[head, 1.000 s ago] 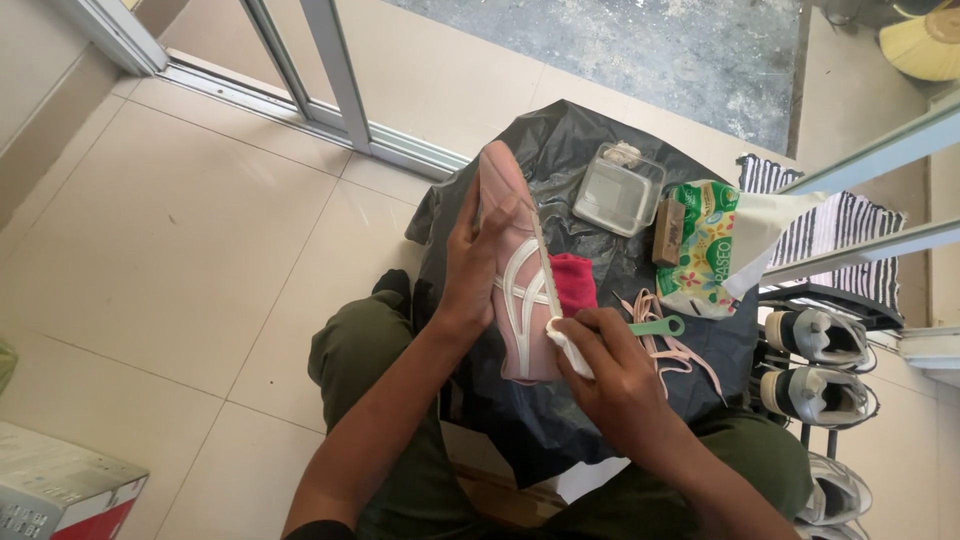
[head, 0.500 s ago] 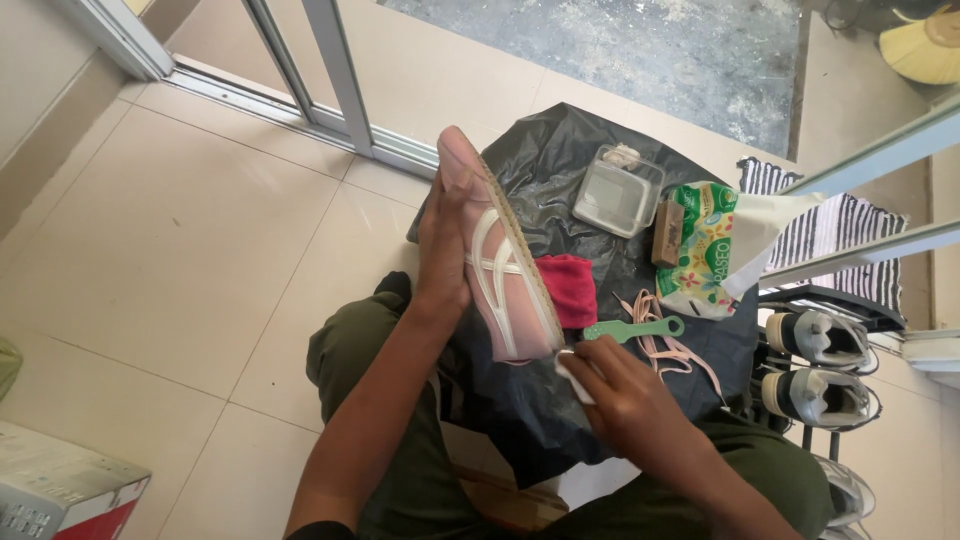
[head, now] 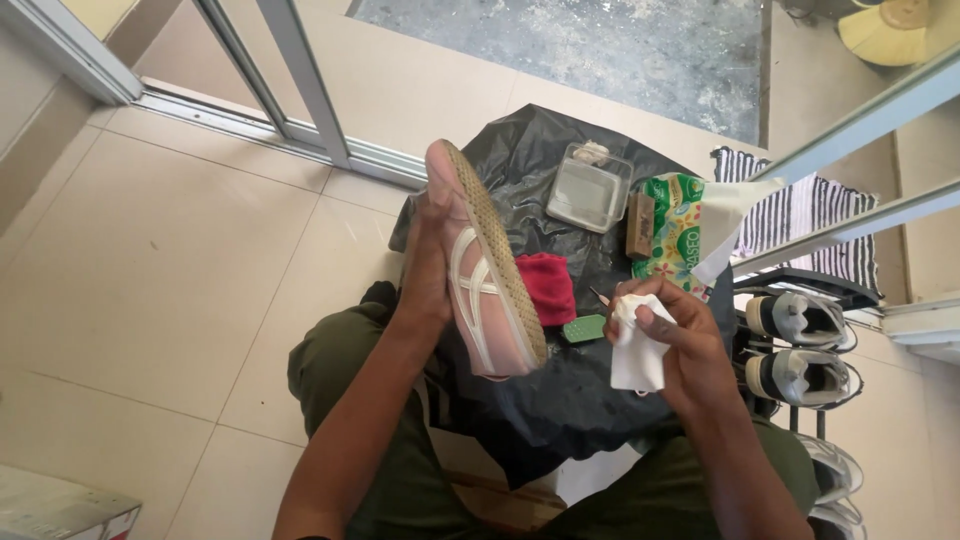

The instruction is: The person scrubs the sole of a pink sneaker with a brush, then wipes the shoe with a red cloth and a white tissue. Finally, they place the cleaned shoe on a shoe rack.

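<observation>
Raising pink shoe (head: 487,270), left hand (head: 428,275), right hand (head: 672,345) clutching white cloth (head: 634,350)

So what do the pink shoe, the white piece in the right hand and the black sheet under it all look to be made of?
Pink shoe: matte fabric or synthetic upper with pale strips; tan sole looks rubber, dotted tread.
White piece: soft tissue or cloth, crumpled in the right hand.
Black sheet: thin plastic, glossy and wrinkled.

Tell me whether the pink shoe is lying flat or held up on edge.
Held up on edge: the pink shoe is off the plastic in the left hand, its tan sole facing right.
</observation>
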